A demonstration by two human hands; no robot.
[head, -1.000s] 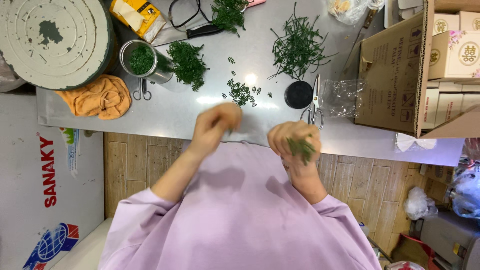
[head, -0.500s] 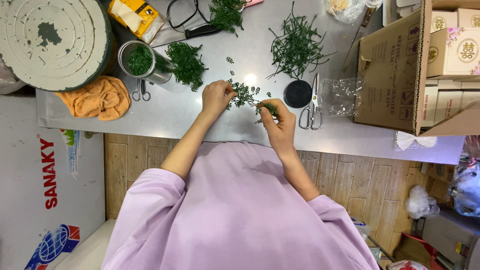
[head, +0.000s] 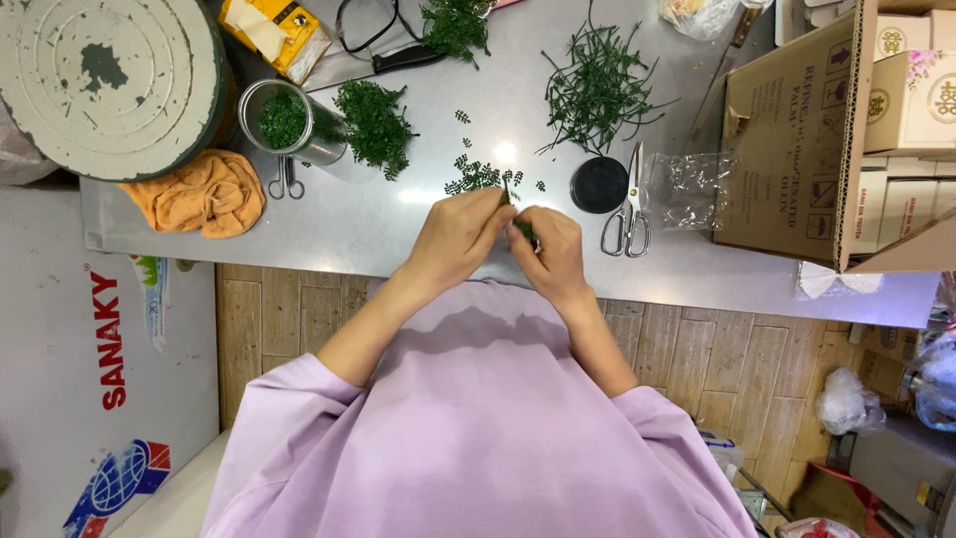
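- Grey metal bench [head: 378,224] running across the upper half, glossy, with a glare spot near the middle.
- Wood-look tiled floor [head: 279,309] below its near edge; white appliance top [head: 60,329] at lower left.
- On the bench, far left: round white foam disc [head: 105,80], orange cloth [head: 194,191] just beside it, small scissors [head: 287,179] near a steel cup [head: 289,122] filled with green bits.
- Heaps of green sprigs: one beside the cup [head: 376,122], one at the top edge [head: 453,22], a looser pile of stems [head: 597,85] further right.
- Black round lid [head: 599,184] touching larger scissors [head: 627,204], clear plastic bag [head: 687,189] next, open cardboard box [head: 797,130] at far right.
- Left hand [head: 456,234] and right hand [head: 548,254] pressed together at the near bench edge, both pinched on a small green sprig [head: 524,231] between the fingertips.
- Scattered leaflets [head: 473,177] lying just beyond the hands.
- Against half a second ago: hands drawn back from the leaflets toward the body, now closer together; everything else on the bench unmoved.
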